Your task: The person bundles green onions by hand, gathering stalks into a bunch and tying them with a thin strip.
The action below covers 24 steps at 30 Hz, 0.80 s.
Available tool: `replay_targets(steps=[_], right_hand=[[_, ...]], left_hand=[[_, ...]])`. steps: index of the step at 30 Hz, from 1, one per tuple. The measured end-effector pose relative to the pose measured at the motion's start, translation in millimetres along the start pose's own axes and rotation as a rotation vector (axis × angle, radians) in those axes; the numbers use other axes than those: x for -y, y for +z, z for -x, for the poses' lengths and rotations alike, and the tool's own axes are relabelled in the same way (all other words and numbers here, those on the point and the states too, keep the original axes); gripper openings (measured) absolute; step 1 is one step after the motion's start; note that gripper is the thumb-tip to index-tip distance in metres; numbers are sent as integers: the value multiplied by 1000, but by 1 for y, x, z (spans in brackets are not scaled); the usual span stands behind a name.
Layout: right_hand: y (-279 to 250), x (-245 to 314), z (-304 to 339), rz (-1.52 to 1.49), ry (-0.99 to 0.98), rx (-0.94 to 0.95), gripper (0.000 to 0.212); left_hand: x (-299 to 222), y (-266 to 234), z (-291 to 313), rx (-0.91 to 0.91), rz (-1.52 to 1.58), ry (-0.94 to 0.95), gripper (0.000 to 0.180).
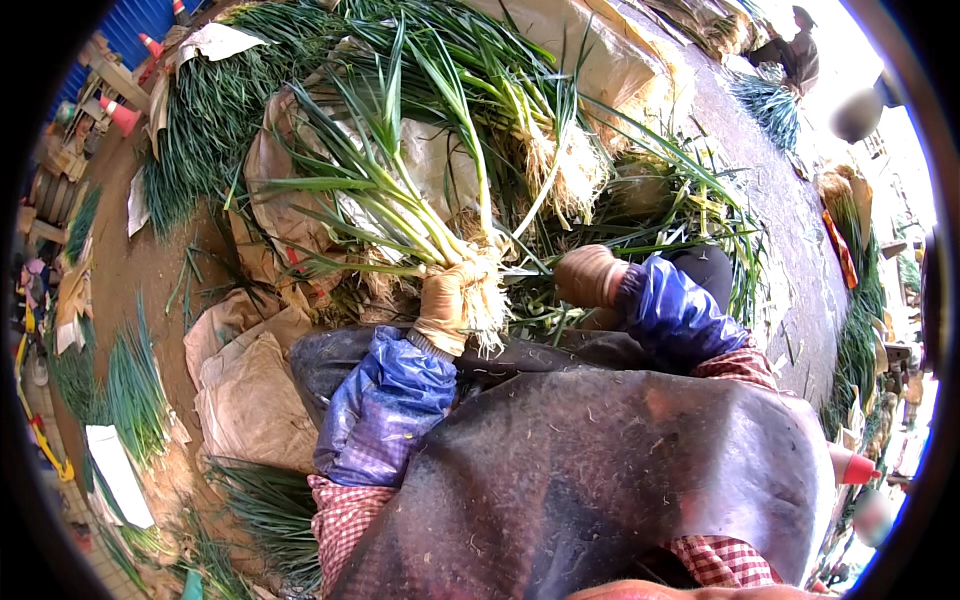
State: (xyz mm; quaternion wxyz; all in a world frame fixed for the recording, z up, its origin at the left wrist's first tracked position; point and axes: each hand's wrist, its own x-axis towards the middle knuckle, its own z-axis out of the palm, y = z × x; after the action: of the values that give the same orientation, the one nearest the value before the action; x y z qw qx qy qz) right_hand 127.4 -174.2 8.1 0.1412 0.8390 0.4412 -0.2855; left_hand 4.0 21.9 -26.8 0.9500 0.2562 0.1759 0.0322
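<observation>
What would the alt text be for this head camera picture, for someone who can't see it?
Seen from above, a person's gloved left hand grips a bunch of green onions near its white roots, while the gloved right hand rests closed beside it. Blue sleeve covers and a dark apron fill the foreground; more green onions and sacks lie around on the ground.

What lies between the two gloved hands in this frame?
In the head view, between the left hand gripping the green onion bunch and the right hand lie the bunch's pale roots and loose green leaves.

Bright daylight, blown-out glare upper right, heavy fisheye bending, dark rim
</observation>
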Motion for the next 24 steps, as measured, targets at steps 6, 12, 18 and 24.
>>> replay_targets(steps=[6,12,18,24], right_hand=[[-43,10,33,-753,-59,-738,33],[-59,34,-10,-1482,-44,-82,22],[-48,42,-1,-1464,-199,-151,16],[-2,39,10,-537,-733,86,19]], left_hand=[[10,0,1,-9,-272,132,24],[12,11,-1,16,-390,298,25],[-5,33,21,-141,-456,184,19],[-1,11,0,-156,-272,209,18]])
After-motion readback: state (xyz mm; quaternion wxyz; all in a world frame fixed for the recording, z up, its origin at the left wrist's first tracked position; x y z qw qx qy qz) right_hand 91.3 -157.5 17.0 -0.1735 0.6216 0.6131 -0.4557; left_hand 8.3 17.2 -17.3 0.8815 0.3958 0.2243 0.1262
